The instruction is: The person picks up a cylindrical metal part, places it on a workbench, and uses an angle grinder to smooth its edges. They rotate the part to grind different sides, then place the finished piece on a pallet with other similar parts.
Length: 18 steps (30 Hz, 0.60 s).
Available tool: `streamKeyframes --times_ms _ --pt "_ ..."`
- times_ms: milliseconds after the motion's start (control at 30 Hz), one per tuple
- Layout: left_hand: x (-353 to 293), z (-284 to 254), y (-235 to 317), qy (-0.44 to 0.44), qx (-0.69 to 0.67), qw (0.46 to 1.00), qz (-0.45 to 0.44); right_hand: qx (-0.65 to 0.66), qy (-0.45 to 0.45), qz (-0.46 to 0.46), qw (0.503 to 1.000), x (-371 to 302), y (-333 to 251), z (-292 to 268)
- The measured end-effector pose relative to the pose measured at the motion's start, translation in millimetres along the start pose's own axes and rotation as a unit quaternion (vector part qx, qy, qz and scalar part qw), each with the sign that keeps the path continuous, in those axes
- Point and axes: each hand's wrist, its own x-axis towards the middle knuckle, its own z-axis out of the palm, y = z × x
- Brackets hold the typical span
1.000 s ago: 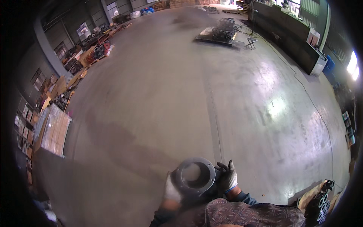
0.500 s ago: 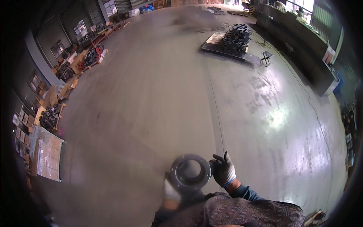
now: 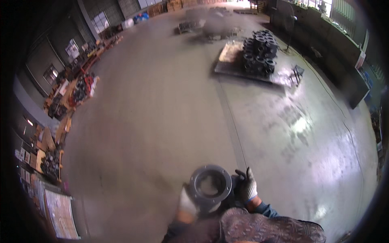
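A dark grey flanged metal casting [image 3: 211, 200] is carried in front of my body, its round open end facing up. Small bolt holes dot the flange around the wide central opening. My left hand [image 3: 188, 202], in a white glove, is closed against the casting's left side, with its fingers hidden behind or below the metal. On the right side, my right hand [image 3: 248, 188] grips the casting in a white knit glove with dark finger parts. Its thumb and a finger point upward, while the rest of the grip is partly hidden.
Ahead on the right, similar dark castings [image 3: 259, 52] are stacked on a low pallet [image 3: 231, 56]. A small black stool [image 3: 298, 74] stands beside it. A cable [image 3: 324, 90] runs along the floor at right. Loaded pallets and boxes [image 3: 60, 218] line the left wall.
The stacked castings, pallet and stool appear larger and nearer. Goods along the left have slid down and outward in view. Both hands still hold the casting, which sits slightly farther right.
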Motion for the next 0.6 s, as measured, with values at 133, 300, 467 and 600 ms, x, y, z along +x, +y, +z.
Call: streamKeyframes --times_ms 133,300,467,600 --pt "148.7 106.0 82.2 -0.022 0.025 0.997 0.063 0.002 -0.014 0.017 1.0 186.1 -44.3 92.9" --pt "320.6 211.1 192.1 -0.023 0.016 0.996 0.083 -0.049 -0.032 -0.008 0.998 382.9 -106.6 219.9" --pt "496.7 323.8 307.6 -0.219 -0.033 0.975 0.008 -0.023 0.009 -0.023 0.999 555.1 -165.2 340.3" --pt "635.7 441.2 390.9 -0.014 0.033 0.999 -0.001 0.03 0.073 -0.022 0.997 670.4 -217.6 438.2"
